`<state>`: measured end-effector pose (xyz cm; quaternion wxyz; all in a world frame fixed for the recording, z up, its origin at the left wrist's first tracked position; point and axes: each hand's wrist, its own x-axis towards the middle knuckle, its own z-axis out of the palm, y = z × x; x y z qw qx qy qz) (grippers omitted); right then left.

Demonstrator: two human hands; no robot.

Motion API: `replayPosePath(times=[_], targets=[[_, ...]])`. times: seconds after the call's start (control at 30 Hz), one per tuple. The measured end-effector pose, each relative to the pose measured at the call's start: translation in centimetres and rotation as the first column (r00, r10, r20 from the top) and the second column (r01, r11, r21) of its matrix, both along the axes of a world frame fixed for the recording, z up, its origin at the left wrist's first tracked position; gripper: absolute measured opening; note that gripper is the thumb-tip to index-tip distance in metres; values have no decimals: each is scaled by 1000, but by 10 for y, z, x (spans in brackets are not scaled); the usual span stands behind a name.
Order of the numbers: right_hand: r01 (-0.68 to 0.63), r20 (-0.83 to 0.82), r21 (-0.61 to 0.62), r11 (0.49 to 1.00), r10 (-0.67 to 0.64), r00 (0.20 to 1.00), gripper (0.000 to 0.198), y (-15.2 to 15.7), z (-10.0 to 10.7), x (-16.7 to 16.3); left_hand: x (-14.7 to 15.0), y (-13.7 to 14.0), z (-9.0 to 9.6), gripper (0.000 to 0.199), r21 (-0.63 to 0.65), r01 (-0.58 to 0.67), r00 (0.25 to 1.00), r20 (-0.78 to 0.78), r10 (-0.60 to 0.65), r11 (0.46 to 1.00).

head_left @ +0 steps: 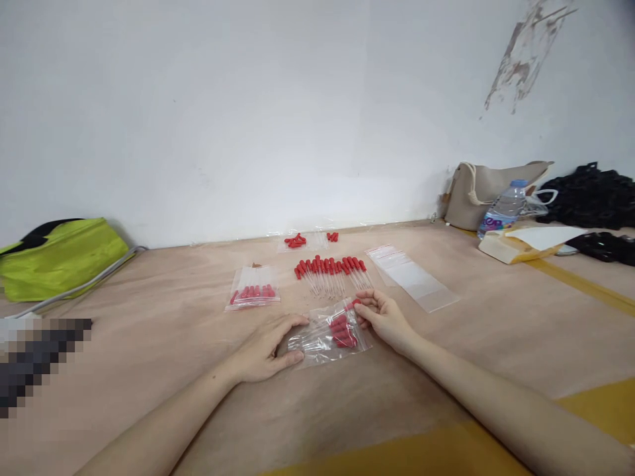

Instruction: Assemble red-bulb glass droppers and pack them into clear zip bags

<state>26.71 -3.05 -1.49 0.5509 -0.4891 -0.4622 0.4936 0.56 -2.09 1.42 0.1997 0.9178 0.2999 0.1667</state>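
A clear zip bag (317, 340) lies flat in front of me with several red-handled small screwdrivers (342, 330) inside, their thin shafts pointing left. At the bag's left end rests my left hand (265, 347), thumb and fingers spread apart and touching its edge. My right hand (381, 317) is closed at the bag's mouth, its fingertips pinching a screwdriver (353, 304) by the red handle; the shaft lies along the bag's upper edge. Just beyond, several loose screwdrivers (327, 266) lie in a row with handles pointing away.
A filled zip bag (254, 291) sits at left. Flat unfilled bags (414, 277) lie at right. Further back are small red pieces (296, 240) on plastic. A green bag (59, 258), a water bottle (503, 208), a tissue pack (520, 244) and a beige bag (489, 188) stand near the wall.
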Motion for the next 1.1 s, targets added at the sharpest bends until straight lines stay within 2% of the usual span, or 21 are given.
replayPosePath(times=[0.17,0.3,0.53,0.6,0.73,0.8,0.9,0.93,1.1], targets=[[-101,96,7,995,100,990,29,0,-3,-2,-1,0,-1,49,4,-14,1000,-27,14,1000],[-180,65,-44,983,182,981,29,4,-2,-4,0,0,0,49,-3,-2,1000,-16,2,1000],[-1,153,-57,998,9,988,25,12,-6,-8,1,0,0,49,0,7,1000,-13,-7,1000],[4,176,-37,999,3,984,25,13,-9,-8,0,0,-1,49,-5,7,1000,2,-7,1000],[-209,111,-9,978,209,972,24,13,-8,-5,0,0,-1,46,-11,16,1000,5,-16,1000],[-208,130,-67,976,216,968,24,12,-3,-2,1,0,-1,45,-10,22,1000,-3,-22,1000],[-101,197,-175,979,135,971,30,10,6,3,1,0,1,46,-13,26,1000,2,-26,1000],[-108,216,-193,975,150,965,32,9,8,4,1,0,1,46,-15,26,1000,5,-26,1000],[-396,197,-151,906,420,886,35,6,10,5,1,0,1,46,-28,26,1000,15,-26,999]])
